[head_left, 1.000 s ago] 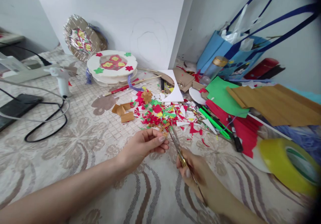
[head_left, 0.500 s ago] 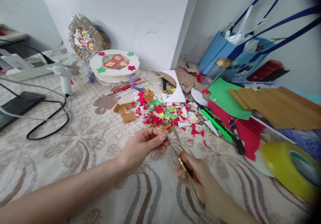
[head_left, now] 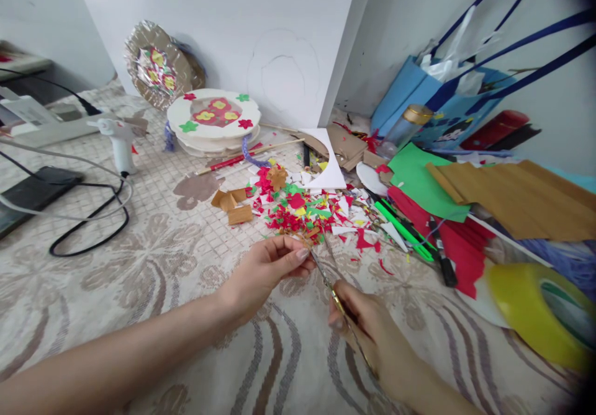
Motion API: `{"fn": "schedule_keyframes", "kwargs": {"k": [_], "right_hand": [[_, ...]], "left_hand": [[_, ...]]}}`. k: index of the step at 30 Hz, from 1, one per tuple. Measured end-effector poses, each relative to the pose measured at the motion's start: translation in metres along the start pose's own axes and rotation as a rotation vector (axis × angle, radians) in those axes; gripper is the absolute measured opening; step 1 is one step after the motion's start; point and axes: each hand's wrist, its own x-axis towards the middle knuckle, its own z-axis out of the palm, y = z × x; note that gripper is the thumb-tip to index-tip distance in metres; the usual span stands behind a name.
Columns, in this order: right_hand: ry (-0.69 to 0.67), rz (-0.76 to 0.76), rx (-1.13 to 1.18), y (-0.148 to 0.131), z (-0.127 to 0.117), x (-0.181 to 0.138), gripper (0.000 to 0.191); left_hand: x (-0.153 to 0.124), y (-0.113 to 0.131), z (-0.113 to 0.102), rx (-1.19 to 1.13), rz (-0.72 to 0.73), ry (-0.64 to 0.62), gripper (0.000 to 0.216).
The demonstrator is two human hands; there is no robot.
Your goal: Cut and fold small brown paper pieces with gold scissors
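My right hand [head_left: 361, 322] grips a pair of scissors [head_left: 336, 297] by its gold-toned handles. The blades point away from me and stand slightly apart, close to my left fingertips. With thumb and fingers pinched together, my left hand [head_left: 274, 263] holds a small piece of brown paper [head_left: 305, 240], partly hidden by the fingers. Just beyond both hands lies a heap of red, green, white and yellow paper scraps [head_left: 298, 216]. A brown paper flower [head_left: 277, 178] rests on top of it. Folded brown paper strips [head_left: 239, 214] lie to its left.
A white round frame with paper flowers [head_left: 213, 121] sits behind the heap. On the left are a glue gun [head_left: 117, 145] and a black cable [head_left: 88, 257]. Rightward lie green paper [head_left: 421, 182], brown crepe paper [head_left: 521, 198], yellow tape [head_left: 535, 312] and a blue bag [head_left: 419, 98].
The view has shifted very slightly. Both hands keep almost the same pose, with the scissors still beside the left fingertips.
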Motion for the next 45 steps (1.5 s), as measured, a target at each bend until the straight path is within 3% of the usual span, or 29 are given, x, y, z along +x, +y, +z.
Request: {"fn": "schedule_keyframes", "kwargs": {"k": [45], "right_hand": [[-0.005,-0.021,-0.062,0.0024,0.0029,-0.0013,0.035]], "left_hand": [[-0.0013,-0.0021,0.0008,-0.006,-0.007,0.033,0.017]]}}
